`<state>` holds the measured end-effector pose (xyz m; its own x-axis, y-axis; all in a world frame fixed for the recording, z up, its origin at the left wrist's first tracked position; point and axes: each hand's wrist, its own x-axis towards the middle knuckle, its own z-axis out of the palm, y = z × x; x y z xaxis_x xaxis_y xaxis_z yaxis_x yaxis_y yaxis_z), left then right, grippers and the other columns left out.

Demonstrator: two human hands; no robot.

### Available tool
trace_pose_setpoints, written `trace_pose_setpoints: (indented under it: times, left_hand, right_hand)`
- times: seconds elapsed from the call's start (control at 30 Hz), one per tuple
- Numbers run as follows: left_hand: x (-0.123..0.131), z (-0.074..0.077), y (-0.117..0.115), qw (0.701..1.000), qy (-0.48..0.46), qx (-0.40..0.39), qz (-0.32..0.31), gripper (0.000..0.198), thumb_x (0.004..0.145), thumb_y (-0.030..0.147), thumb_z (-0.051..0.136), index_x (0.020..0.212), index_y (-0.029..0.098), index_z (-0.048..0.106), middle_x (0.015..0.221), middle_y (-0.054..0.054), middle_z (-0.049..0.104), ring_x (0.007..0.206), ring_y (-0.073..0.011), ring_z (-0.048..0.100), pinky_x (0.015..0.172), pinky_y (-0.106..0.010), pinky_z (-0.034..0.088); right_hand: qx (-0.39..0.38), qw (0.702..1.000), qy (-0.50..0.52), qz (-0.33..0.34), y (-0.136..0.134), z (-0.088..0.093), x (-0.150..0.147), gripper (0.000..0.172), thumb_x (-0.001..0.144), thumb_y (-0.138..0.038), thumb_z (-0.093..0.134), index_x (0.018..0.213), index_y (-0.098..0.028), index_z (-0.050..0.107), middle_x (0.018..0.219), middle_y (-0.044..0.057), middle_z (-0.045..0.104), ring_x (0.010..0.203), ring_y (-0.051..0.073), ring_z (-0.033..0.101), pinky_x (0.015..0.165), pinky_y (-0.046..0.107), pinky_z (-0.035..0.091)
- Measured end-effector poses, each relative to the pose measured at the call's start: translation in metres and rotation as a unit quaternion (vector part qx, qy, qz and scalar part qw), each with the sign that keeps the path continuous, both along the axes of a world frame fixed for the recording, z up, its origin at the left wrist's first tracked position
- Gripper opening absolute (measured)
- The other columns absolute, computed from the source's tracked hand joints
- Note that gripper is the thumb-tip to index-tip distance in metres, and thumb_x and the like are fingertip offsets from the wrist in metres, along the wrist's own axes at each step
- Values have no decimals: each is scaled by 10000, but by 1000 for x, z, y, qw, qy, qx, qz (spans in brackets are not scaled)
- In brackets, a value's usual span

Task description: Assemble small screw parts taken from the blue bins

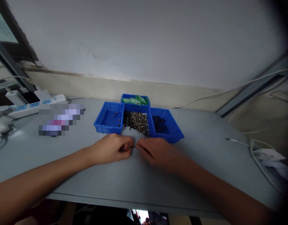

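Both my hands rest on the grey table (pixel 139 181), fingertips meeting just in front of the blue trays. My left hand (pixel 111 149) is curled closed and my right hand (pixel 155 150) pinches toward it; between them sits a tiny dark part (pixel 133 146), too small to name. Behind them stand a left blue tray (pixel 104 122) holding a few small metal pieces, a middle pile of brass-coloured small parts (pixel 136 121), a right blue tray (pixel 174 128) with dark parts, and a rear blue tray (pixel 135 100) with green pieces.
A white power strip (pixel 33 105) with plugs lies at the far left, beside a blurred-out object (pixel 60 119). White cables (pixel 256 150) and a white item lie on the right. A wall rises close behind the trays.
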<state>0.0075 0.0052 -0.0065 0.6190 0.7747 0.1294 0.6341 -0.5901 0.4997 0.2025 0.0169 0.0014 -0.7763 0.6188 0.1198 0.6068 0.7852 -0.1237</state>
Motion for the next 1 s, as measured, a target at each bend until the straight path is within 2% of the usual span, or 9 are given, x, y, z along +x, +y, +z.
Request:
trace_pose_setpoints:
  times: [0.1,0.2,0.4,0.57,0.73,1.0]
  left_hand:
    - [2,-1,-3,998,30,38,-27,58,760,199,476,720,163,498,638,29,543,566,-89,499,535,-201,357]
    - [3,2,-3,995,58,76,-35,56,771,198,457,742,167,493,660,17,543,577,-102,508,536,-217,357]
    - [0,5,-1,991,87,103,5,90,778,215,443,751,163,511,618,9,556,556,-122,531,485,-227,332]
    - [-1,4,-2,995,29,95,23,85,786,218,456,810,162,517,667,12,557,587,-110,524,512,-213,365]
    - [1,3,-4,995,-38,89,-27,145,833,250,450,914,166,537,748,0,553,686,-103,521,586,-201,409]
    - [-1,4,-3,992,-27,115,-52,235,843,237,440,1055,182,523,819,-23,562,759,-119,532,658,-227,434]
  right_hand:
    - [-6,1000,13,15,-1,0,-1,259,871,-263,320,735,-175,522,643,14,558,595,128,516,558,252,342]
    - [-14,1000,22,17,0,0,-1,245,870,-265,328,751,-176,524,665,14,563,616,129,520,574,252,355]
    - [-34,999,36,7,3,1,0,203,854,-242,365,796,-177,548,730,19,593,669,129,537,618,259,375]
    - [-29,999,43,8,5,-4,2,172,840,-241,398,784,-183,549,731,13,594,667,128,537,611,257,373]
    - [-74,995,56,21,6,-10,0,174,854,-206,370,811,-181,537,746,10,601,665,119,549,605,242,385]
    - [-108,991,80,8,8,-11,0,162,849,-178,367,829,-185,528,751,6,600,662,109,551,601,231,393]
